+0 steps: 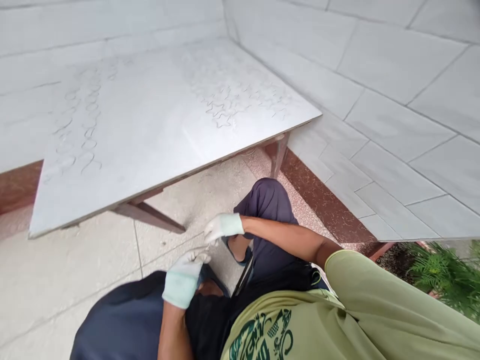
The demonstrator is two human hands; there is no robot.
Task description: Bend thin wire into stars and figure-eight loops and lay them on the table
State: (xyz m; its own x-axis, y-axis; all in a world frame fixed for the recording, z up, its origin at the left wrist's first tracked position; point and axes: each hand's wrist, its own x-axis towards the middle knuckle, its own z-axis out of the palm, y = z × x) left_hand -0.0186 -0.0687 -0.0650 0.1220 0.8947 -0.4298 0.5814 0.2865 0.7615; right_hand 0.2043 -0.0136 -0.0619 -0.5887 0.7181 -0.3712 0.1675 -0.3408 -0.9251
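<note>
My left hand (pixel 184 274), in a white glove with a pale green cuff, is closed above my lap, its fingers curled and thumb pressed in. My right hand (pixel 222 227), gloved alike, is just beyond it with its fingers bent together and pointing down. Between the two hands a faint thin line shows, too blurred to name. Ahead of them stands a low table with a white top (pixel 150 125). On it lie several thin star-shaped outlines (pixel 223 112) towards the right and long wavy thin pieces (pixel 90 130) towards the left.
Dark wooden legs (pixel 153 216) hold up the tabletop, whose near edge slants up to the right. A white tiled wall (pixel 397 105) with a red-brown base strip (pixel 330 200) runs along the right. Green plants (pixel 446 277) grow at the lower right. My knees are below the table edge.
</note>
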